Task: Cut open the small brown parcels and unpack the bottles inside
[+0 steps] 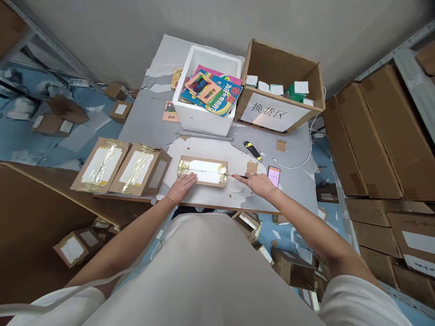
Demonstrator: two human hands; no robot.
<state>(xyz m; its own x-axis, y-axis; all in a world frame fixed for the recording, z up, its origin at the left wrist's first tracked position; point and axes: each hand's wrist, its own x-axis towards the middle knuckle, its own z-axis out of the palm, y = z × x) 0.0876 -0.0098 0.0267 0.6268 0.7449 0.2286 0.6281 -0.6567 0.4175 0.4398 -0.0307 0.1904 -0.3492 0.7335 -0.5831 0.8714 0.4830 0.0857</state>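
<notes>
A small cardboard box (204,180) lies on the worktable in front of me, with a white label and shiny clear tape over its top. A thin dark line runs lengthwise across the label. My left hand (183,186) rests flat on the box's near left corner, fingers stretched out. In my right hand (260,183) is a slim knife (239,176) with a red and black handle. Its thin tip reaches the taped right end of the box. Beyond that hand lies a black and yellow box cutter (253,151), and a phone (273,176) lies to its right.
Two taped boxes (138,168) stand at the table's left. At the back are a white foam box (200,118) of booklets and an open carton (314,97) holding small boxes. A white cable (299,166) curves at right. Cartons (370,136) line the right side; more litter the floor.
</notes>
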